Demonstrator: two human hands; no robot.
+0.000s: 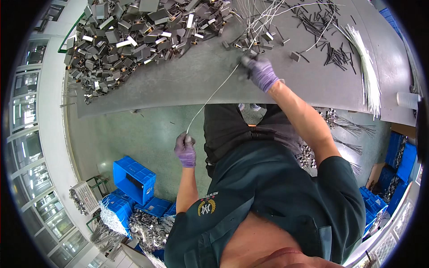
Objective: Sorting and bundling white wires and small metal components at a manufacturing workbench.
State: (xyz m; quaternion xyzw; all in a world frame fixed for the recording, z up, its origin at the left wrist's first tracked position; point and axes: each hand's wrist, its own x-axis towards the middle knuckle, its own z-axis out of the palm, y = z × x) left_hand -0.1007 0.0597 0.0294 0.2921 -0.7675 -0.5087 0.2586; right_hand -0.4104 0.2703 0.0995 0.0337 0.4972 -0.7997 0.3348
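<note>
A thin white wire [211, 99] stretches slantwise between my two gloved hands. My left hand [185, 149], in a purple-grey glove, is closed on its lower end, off the table's front edge. Over the grey table [178, 85], my right hand [259, 71] has its fingers pinched at the wire's upper end; they are slightly blurred, and whatever else they cover is hidden. Just beyond them lie several small dark block-shaped parts [267, 46] with white wires [263, 18] fanning away. To the right sits a single small grey block [295, 56] on a curved wire.
A large heap of grey block parts [147, 40] covers the table's far left. Short black tubes [337, 57] lie scattered at the far right, beside a bundle of white wires [364, 67]. Blue crates [134, 178] stand on the floor at left, and more blue crates [373, 203] at right.
</note>
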